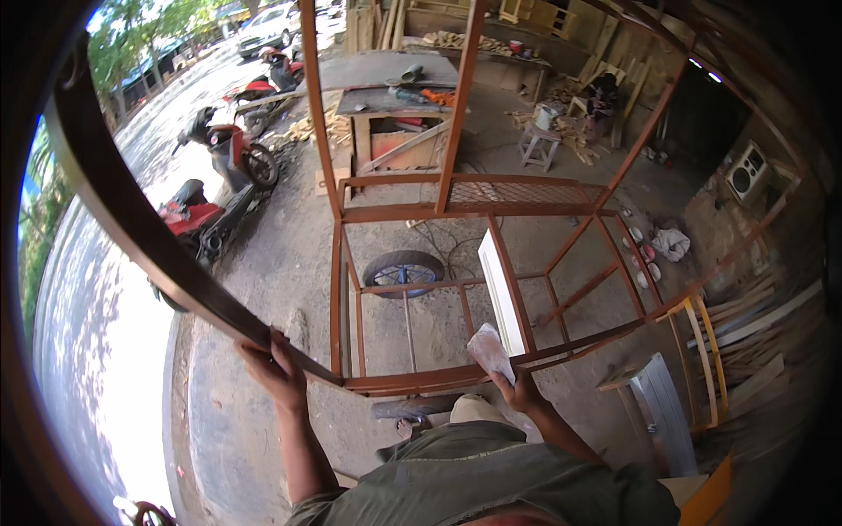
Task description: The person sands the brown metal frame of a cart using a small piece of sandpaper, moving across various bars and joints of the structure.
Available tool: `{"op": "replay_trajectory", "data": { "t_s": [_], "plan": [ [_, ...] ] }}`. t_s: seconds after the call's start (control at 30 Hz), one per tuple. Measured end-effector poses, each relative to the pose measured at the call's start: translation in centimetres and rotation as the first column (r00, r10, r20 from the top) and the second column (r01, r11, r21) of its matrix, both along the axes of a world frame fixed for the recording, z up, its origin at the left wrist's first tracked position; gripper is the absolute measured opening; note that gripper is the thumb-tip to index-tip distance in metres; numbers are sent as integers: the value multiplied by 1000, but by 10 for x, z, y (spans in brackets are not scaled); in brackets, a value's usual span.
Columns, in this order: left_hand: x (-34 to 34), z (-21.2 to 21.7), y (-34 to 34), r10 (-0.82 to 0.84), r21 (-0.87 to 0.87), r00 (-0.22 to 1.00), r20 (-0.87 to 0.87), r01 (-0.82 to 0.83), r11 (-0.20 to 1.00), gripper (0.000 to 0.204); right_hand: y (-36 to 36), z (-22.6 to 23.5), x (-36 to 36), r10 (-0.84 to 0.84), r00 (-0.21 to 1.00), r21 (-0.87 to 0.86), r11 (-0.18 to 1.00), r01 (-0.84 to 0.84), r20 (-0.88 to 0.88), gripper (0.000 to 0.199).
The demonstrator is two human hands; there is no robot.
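Note:
In front of me stands a tall reddish-brown frame (421,379) of narrow bars. My left hand (276,373) is closed round its curved near-left post (184,272), with the fingertips partly hidden behind it. My right hand (524,392) grips a worn, flat, whitish-pink piece (489,349) that looks like folded sandpaper. That piece is held up near the frame's front lower rail. A white panel (502,294) stands inside the frame beside an inner upright, just beyond the right hand. Wire mesh (526,192) fills part of the far section.
A wheel with a tyre (403,270) lies on the floor behind the frame. Farther back are a workbench (386,99) and a stool (539,145). Parked motorbikes (237,153) line the left. Wood strips (745,329) and a grey metal piece (664,408) lie at the right.

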State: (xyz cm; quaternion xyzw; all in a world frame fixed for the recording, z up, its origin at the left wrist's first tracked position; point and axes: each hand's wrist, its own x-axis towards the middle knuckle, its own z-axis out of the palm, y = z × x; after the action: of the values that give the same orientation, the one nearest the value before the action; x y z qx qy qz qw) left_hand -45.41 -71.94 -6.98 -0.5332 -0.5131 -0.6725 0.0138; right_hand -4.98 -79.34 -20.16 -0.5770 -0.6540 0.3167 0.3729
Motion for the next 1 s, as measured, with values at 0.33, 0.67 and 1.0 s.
{"op": "replay_trajectory", "data": {
  "t_s": [0.33,0.67,1.0],
  "plan": [
    [3,-3,-35,266,-186,929,-257,-317,930,20,19,-1,13,207,974,74,977,-201,-95,29],
    [4,224,-22,409,68,826,-388,-417,906,30,44,-7,55,301,952,54,953,-298,-60,34],
    [10,18,-25,444,-157,728,-522,-594,789,31,26,-33,42,-199,434,-341,897,-281,-879,70]
  ]
}}
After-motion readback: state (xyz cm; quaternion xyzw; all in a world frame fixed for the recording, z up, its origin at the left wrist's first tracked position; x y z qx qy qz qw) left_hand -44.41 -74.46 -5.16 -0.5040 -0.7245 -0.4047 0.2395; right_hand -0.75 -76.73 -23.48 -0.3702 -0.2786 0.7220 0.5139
